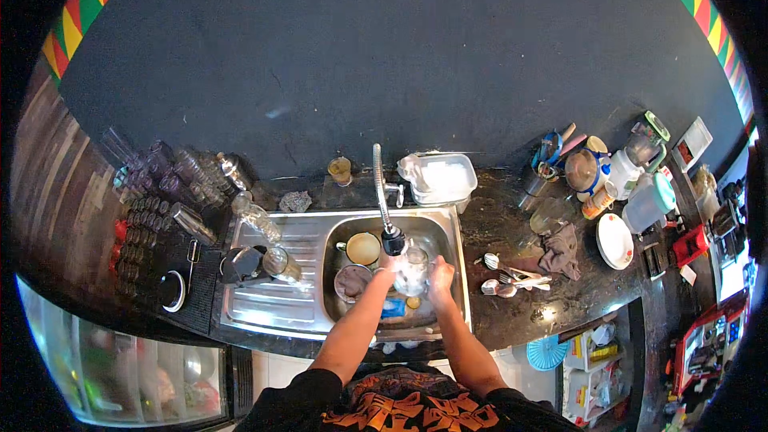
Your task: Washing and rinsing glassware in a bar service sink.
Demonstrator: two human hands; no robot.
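Note:
In the steel sink (454,244), my left hand (390,264) grips a clear glass vessel (414,270) below the tap head (393,241). Glare and water blur its fingertips. On the vessel's right side is my right hand (441,274), its fingers curled; whatever they hold is hidden. A cream mug (363,249) sits at the basin's back left. In front of it is a greyish bowl (352,282), partly behind my left forearm. A blue item (393,307) and a small round yellowish piece (413,302) lie on the basin floor.
Left of the basin, a ribbed drainboard (264,296) carries a glass jar (282,264) and a dark container (242,264). Many glasses (188,176) crowd the far left. A white tub (446,178) stands behind the sink. Rightward lie cutlery (516,281), a cloth (562,252) and white plates (614,241).

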